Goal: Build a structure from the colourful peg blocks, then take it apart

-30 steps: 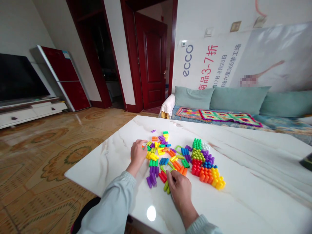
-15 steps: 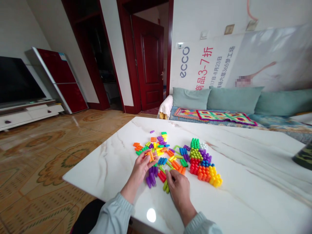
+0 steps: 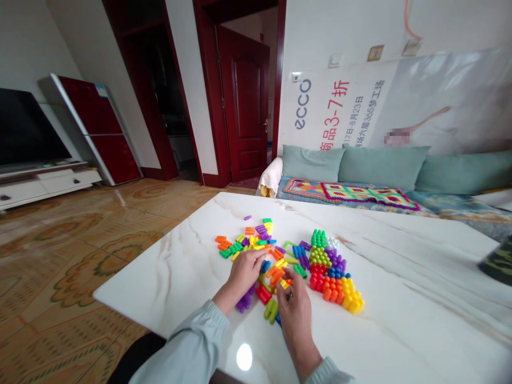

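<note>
Loose bullet-shaped plastic building blocks (image 3: 263,294) in many colours lie scattered on the white marble-patterned table (image 3: 400,341). My left hand (image 3: 245,271) reaches over the middle of them, palm down, fingers pressed together beside a blue block (image 3: 265,266); what they hold, if anything, is hidden. My right hand (image 3: 295,303) is closed, thumb and fingers around a yellow-and-orange block (image 3: 285,284) low over the pile. Orange blocks (image 3: 276,274) lie between the two hands. Green blocks (image 3: 271,310) lie just left of my right hand, purple ones (image 3: 245,302) below my left wrist.
Right of the loose blocks stand colour-sorted groups: green (image 3: 319,238), red (image 3: 317,278), orange (image 3: 333,289) and yellow (image 3: 352,296), among others. A camouflage-patterned object (image 3: 498,264) sits at the right table edge. Behind the table is a sofa with cushions (image 3: 384,165).
My left hand has moved right and turned palm down; the orange block it held no longer shows in its fingers. My right hand has closed around a yellow-and-orange block.
</note>
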`<control>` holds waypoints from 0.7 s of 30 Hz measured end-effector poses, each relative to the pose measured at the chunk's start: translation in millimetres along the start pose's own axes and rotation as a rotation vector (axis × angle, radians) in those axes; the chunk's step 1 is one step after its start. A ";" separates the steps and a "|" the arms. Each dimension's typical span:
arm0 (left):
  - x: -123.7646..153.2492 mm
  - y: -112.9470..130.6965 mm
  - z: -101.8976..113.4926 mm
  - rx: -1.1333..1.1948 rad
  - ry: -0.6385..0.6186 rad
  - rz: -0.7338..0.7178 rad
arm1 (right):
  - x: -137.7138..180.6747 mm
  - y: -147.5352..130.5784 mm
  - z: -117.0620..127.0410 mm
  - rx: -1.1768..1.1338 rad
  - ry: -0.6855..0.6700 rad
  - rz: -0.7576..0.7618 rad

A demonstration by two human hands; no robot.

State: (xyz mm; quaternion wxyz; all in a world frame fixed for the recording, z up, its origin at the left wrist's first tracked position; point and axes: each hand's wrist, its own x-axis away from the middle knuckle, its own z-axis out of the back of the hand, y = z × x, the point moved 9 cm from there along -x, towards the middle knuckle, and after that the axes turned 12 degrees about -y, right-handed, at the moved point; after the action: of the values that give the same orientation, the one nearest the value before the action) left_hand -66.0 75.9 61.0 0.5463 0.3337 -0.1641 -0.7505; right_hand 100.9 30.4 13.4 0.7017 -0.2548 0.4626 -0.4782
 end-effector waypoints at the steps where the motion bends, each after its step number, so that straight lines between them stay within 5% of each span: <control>1: -12.3 -8.2 7.4 -0.085 0.038 0.042 | -0.1 1.1 -0.1 -0.003 0.004 -0.003; 6: -80.7 -67.0 27.4 -0.142 0.087 0.218 | -1.1 0.4 -0.2 0.025 0.003 -0.007; 12: -127.5 -125.3 11.8 -0.084 -0.004 0.421 | -1.6 -2.0 -1.0 0.088 -0.014 -0.019; 17: -130.8 -129.2 10.8 0.001 0.034 0.450 | -1.6 -2.1 -1.9 0.106 -0.038 -0.037; 21: -108.1 -104.5 23.3 0.112 0.139 0.377 | -1.8 -2.2 -1.5 0.086 -0.030 -0.037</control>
State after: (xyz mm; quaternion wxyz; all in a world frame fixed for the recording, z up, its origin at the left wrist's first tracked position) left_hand -136.6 210.1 48.8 0.6677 0.3778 -0.2272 -0.5998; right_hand 98.5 31.3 15.2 0.7099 -0.2404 0.4262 -0.5067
